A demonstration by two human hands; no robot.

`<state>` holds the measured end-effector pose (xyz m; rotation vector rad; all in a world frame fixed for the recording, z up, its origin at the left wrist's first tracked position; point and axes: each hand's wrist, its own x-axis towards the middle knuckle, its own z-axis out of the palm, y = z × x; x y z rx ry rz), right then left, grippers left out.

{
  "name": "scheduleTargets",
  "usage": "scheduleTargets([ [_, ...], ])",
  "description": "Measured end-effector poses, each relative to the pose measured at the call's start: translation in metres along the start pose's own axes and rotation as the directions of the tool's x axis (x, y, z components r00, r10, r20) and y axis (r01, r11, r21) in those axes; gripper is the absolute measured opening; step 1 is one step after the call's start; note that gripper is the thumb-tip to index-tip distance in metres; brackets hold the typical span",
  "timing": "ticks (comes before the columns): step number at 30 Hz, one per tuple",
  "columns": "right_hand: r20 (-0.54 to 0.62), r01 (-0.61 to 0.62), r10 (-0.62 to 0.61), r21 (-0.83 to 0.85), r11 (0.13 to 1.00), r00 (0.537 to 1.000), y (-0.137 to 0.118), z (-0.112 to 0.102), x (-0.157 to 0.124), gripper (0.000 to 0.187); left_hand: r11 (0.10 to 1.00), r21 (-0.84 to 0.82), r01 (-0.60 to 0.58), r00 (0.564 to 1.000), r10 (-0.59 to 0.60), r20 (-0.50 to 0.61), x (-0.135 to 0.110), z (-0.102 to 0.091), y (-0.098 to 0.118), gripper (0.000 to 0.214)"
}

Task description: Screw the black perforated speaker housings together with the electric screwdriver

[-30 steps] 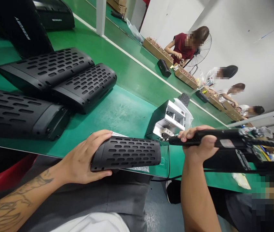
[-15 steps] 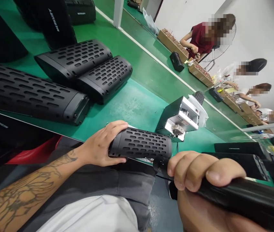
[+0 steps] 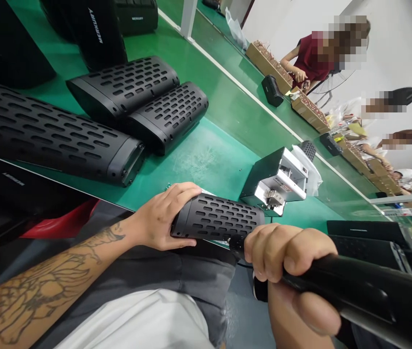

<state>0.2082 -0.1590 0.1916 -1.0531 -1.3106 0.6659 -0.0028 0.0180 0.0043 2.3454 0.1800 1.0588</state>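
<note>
At the edge of the green bench, my left hand (image 3: 165, 218) clasps one end of a black speaker housing (image 3: 223, 216) with slotted openings. The thumb is along the near side and the fingers reach over the far side. My right hand (image 3: 285, 249) is wrapped round a black electric screwdriver (image 3: 358, 286), whose body runs off to the lower right. Its tip points at the near edge of the housing; whether it touches a screw there I cannot make out. Just beyond the housing stands a silver and black screw feeder (image 3: 276, 182).
Several black slotted housings, one a long housing (image 3: 53, 131), lie on the left of the green bench (image 3: 194, 155). More dark speakers (image 3: 365, 228) stand at the right. Across a clear divider, several people work beside cardboard boxes (image 3: 269, 60). A red stool (image 3: 60, 223) is below the bench edge.
The view has shifted slightly, so the bench appears further right. My right hand has moved a little left with the screwdriver, closer to the housing. The left hand keeps its hold.
</note>
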Motion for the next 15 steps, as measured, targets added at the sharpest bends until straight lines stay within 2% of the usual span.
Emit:
scheduleTargets([
  [3, 0.061, 0.027, -0.028, 0.009, 1.000, 0.998, 0.000, 0.001, 0.003, 0.038, 1.000, 0.015, -0.003, 1.000, 0.003, -0.010, 0.000, 0.001, 0.001, 0.127],
  [6, 0.116, -0.016, 0.015, 0.000, 1.000, 0.993, 0.000, -0.001, 0.003, 0.036, 0.999, 0.036, -0.015, 1.000, 0.015, 0.002, -0.001, 0.000, 0.001, 0.121],
  [10, 0.135, -0.021, 0.016, 0.036, 0.999, 0.991, 0.003, -0.004, -0.002, 0.030, 0.999, 0.031, -0.023, 1.000, 0.023, -0.016, -0.003, 0.002, -0.001, 0.115],
  [13, 0.059, 0.004, -0.010, 0.091, 0.996, 0.998, 0.004, -0.015, -0.010, 0.029, 0.999, 0.030, -0.022, 0.999, 0.023, -0.026, -0.005, 0.003, -0.002, 0.112],
  [15, -0.037, 0.032, -0.028, 0.128, 0.991, 0.999, 0.003, -0.027, -0.018, 0.038, 0.999, 0.037, -0.017, 1.000, 0.018, -0.025, -0.006, 0.003, -0.001, 0.109],
])
